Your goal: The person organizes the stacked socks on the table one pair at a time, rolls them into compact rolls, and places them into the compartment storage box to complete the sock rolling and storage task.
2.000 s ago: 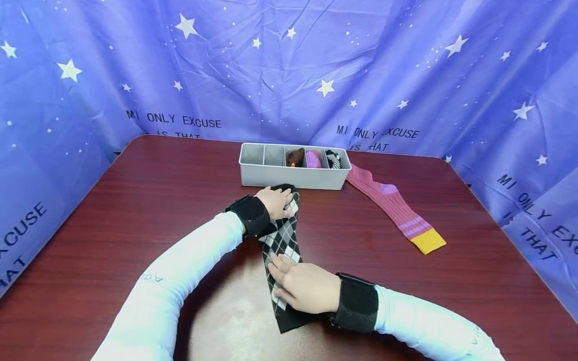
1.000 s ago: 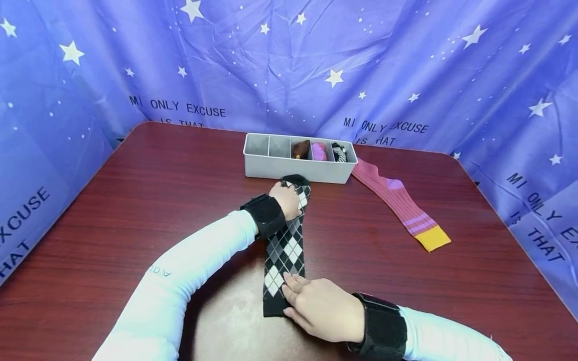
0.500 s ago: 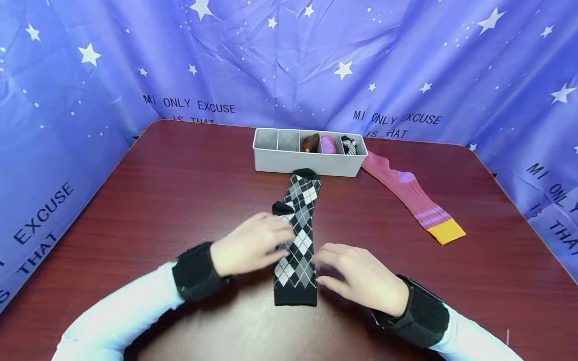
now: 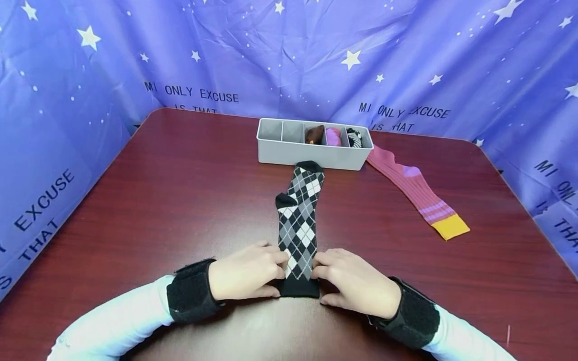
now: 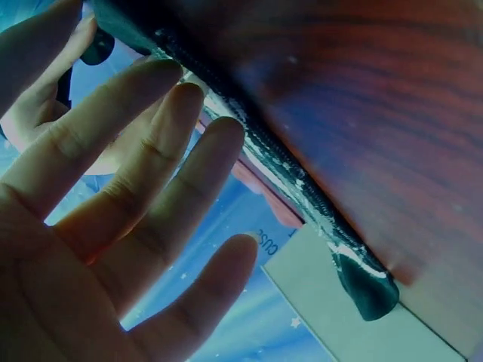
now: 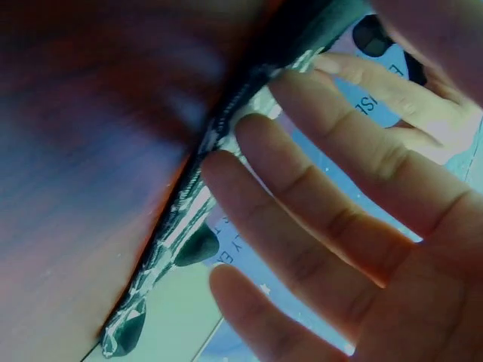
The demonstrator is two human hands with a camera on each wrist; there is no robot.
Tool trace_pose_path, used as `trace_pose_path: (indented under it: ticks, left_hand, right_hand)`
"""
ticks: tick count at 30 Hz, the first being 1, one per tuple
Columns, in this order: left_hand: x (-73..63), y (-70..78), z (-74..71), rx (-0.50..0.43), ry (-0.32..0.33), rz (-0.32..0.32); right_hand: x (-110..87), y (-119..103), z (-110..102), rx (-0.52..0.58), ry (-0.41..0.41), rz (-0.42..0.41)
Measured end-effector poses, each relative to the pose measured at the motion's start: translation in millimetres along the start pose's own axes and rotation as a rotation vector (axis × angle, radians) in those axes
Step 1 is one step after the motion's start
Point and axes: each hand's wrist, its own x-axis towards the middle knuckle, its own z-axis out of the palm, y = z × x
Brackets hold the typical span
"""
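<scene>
A black, grey and white argyle sock (image 4: pixel 301 225) lies flat, its black toe against the front of the box and its black cuff towards me. Its dark heel juts out to the left. My left hand (image 4: pixel 248 271) touches the sock's left edge near the cuff, thumb by the cuff corner. At the opposite edge, my right hand (image 4: pixel 358 281) mirrors it with fingertips on the side of the sock. Both wrist views show fairly straight, slightly spread fingers (image 5: pixel 162 196), with the right hand's fingers (image 6: pixel 302 181) right at the sock's edge.
A grey divided box (image 4: pixel 311 153) stands at the back, with a brown bundle (image 4: pixel 314 134), a pink one (image 4: pixel 333 136) and a black-and-white striped one (image 4: pixel 354 138) in its right compartments. A pink sock with a yellow cuff (image 4: pixel 417 193) lies right of it on the red-brown table (image 4: pixel 203 200).
My left hand has left the sock's foot and come back to the cuff's left side. The right hand has shifted to the right edge. The sock now lies straighter.
</scene>
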Motion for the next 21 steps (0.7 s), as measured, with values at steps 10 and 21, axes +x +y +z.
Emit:
trace_pose_path:
  ticks: [10,21]
  left_hand:
    - [1.4,7.8,-3.4,0.150,-0.003,-0.029]
    - [4.9,5.9,-1.7,-0.024,0.052,-0.078]
  right_hand:
    - [6.1,-1.4,1.5,-0.029,0.040,-0.007]
    - [3.1,-4.7,5.7,-0.044,0.092,-0.012]
